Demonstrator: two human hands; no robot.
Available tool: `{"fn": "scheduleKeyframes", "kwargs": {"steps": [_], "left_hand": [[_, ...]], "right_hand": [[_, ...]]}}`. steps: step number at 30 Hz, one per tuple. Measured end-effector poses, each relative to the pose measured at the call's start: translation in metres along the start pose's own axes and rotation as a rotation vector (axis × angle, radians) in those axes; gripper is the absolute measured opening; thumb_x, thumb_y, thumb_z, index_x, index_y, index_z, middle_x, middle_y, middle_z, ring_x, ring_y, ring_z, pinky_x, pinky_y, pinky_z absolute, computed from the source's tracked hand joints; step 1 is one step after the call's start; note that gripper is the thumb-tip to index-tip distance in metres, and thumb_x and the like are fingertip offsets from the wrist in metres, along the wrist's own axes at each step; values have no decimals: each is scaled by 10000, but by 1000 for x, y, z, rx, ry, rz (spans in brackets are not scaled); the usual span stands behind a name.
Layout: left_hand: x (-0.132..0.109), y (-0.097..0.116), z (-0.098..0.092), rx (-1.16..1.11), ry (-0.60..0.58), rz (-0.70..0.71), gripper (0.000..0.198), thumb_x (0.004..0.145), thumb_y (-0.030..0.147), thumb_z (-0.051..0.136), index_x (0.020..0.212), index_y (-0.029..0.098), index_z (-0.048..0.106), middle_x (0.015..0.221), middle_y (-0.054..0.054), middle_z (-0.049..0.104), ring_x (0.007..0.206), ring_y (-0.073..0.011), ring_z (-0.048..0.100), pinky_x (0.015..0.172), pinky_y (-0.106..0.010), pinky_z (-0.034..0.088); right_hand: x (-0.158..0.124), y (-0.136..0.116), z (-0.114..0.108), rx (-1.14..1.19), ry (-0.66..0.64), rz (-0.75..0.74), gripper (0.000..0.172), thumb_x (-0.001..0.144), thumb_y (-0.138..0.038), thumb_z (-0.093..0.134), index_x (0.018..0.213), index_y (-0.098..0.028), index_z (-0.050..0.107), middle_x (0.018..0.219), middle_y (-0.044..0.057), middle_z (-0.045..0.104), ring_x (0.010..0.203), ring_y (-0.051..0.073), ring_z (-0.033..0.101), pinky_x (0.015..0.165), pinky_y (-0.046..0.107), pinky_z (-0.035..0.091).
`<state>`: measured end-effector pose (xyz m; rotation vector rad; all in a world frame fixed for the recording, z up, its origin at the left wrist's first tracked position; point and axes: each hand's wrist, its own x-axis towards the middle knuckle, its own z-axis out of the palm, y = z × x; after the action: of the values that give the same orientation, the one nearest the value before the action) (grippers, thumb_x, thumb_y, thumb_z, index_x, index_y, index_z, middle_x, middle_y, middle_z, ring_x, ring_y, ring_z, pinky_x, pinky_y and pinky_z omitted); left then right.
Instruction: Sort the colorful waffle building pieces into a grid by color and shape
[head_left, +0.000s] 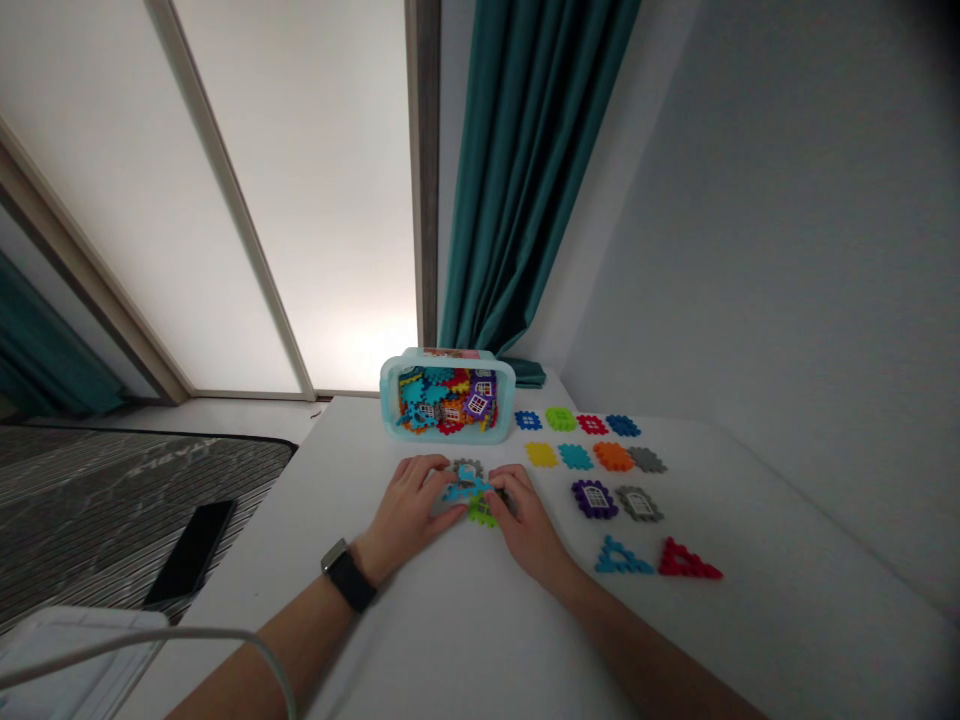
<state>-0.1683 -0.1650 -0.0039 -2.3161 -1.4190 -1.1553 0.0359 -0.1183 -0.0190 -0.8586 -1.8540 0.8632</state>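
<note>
Nearest me, a white cable point(187, 634) curved across the lower left corner, and a black-strapped watch point(349, 575) sat on my left wrist. On the white table point(480, 640), to my right, lay a blue triangle point(624, 568) and a red triangle point(690, 573). Just beyond, in front of me, my hands met around a small cluster of notched plastic pieces: a light blue piece point(465, 488) in the middle, a green piece point(482, 512) on the near side, a grey piece point(469, 466) on the far side. My right hand point(529, 525) pinched the light blue piece at its right end. My left hand point(412, 500) curved around the left side, thumb and fingers apart; I cannot tell whether it was pinching. To the right were a purple window tile point(595, 499) and a grey window tile point(640, 504), then two rows of four coloured squares point(541, 455). Farther off, a pale turquoise tub point(385, 400) held a jumble of mixed pieces point(450, 400). Behind it hung a teal curtain point(525, 180), with pale glowing panels point(300, 180) to its left.
</note>
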Motion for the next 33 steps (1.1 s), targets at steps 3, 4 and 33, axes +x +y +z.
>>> {"fn": "scheduleKeyframes", "kwargs": {"steps": [3, 4, 33], "left_hand": [[0, -2, -1, 11, 11, -14, 184, 892, 311, 694, 1022, 200, 624, 1092, -102, 647, 1020, -245, 621, 877, -398, 534], [0, -2, -1, 22, 7, -4, 158, 905, 310, 679, 1008, 201, 628, 1083, -100, 649, 1011, -242, 623, 871, -394, 535], [-2, -17, -9, -211, -35, -56, 152, 958, 324, 612, 1042, 212, 671, 1059, -80, 542, 971, -207, 578, 848, -356, 537]], "right_hand": [[0, -2, 0, 18, -3, 11, 121, 938, -304, 524, 864, -225, 581, 1017, 62, 546, 1007, 225, 569, 868, 360, 479], [0, -2, 0, 23, -3, 14, 126, 937, -308, 526, 861, -226, 583, 1018, 63, 548, 1009, 225, 569, 866, 359, 480], [-2, -1, -9, -252, -3, -261, 179, 952, -224, 560, 1115, -267, 618, 1108, 88, 593, 1071, 263, 566, 960, 458, 480]]}}
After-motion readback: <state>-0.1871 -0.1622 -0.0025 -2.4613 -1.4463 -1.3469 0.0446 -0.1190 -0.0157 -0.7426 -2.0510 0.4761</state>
